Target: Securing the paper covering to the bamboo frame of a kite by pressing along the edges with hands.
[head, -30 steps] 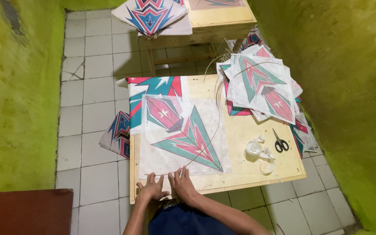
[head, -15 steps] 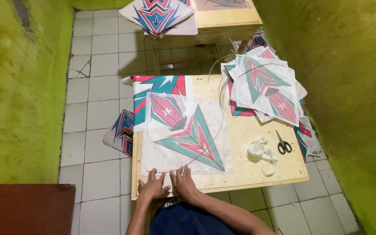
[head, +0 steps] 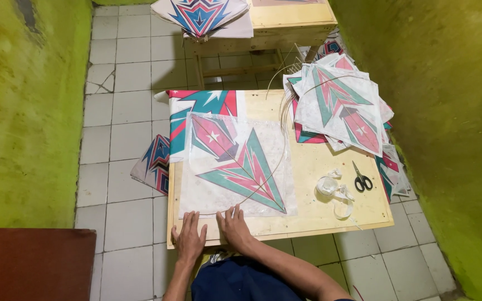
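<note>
A square paper kite sheet [head: 235, 164] with a red and teal arrow pattern lies flat on the wooden table [head: 308, 217]. A thin bent stick [head: 277, 167] curves across it. My left hand [head: 189, 238] rests flat on the table's near edge, just below the sheet's lower left corner. Beside it, my right hand [head: 234, 226] presses with its fingertips on the sheet's bottom edge, where the stick's lower end lies. Neither hand grips anything.
A pile of finished kites [head: 338, 106] fills the table's far right corner. Black scissors [head: 361, 179] and clear tape rolls [head: 333, 192] lie at the right. More printed sheets [head: 202, 106] hang off the far left edge. A second table [head: 285, 22] stands behind; green walls close both sides.
Both hands have stayed at the sheet's bottom edge. The view has shifted slightly; nothing else has visibly moved.
</note>
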